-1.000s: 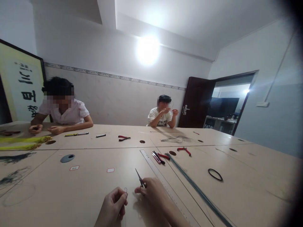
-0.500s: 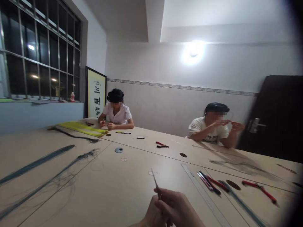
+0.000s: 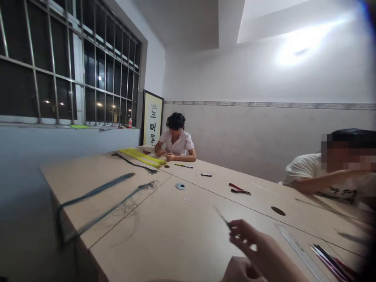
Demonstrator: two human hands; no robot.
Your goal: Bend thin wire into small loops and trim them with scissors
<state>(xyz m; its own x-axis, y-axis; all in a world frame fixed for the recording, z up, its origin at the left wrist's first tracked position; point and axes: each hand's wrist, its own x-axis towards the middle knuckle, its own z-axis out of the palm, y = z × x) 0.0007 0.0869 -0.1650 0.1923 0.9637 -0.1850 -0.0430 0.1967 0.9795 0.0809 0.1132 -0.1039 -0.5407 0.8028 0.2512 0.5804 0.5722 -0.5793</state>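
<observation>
- Right hand (image 3: pixel 254 244): raised above the near part of the desk (image 3: pixel 164 231), at the lower right of the view; motion blur softens its outline.
- Right-hand fingers (image 3: pixel 239 229): closed in a pinch on the thick end of a pointed metal tool (image 3: pixel 221 216). The tool's exact kind cannot be confirmed through the blur.
- Tool position: held clear of the desk, tip directed up and to the left of the view, touching no visible object.
- Left hand (image 3: pixel 241 272): just below the right hand and cut off by the lower edge of the view. Whether its fingers are open or closed, or hold anything, cannot be determined.
- Step in hand: the tool is held in the air; no work on any object is visible.
- Next move: a pointed tool held this way calls for a steady pinch and a clear path over the desk.
- Nearest items: a clear ruler (image 3: pixel 296 248) and a group of slim tools with red-handled pieces (image 3: pixel 331 260) lie to the right.
- Farther on the desk: red-handled pliers (image 3: pixel 239 189), a grey disc (image 3: pixel 180 186), blue-grey fibre bundles (image 3: pixel 96 192) and a yellow bundle (image 3: pixel 141 156).
- Co-workers: one person (image 3: pixel 176 141) sits at the far end; another (image 3: pixel 311 176) sits at the right edge.
</observation>
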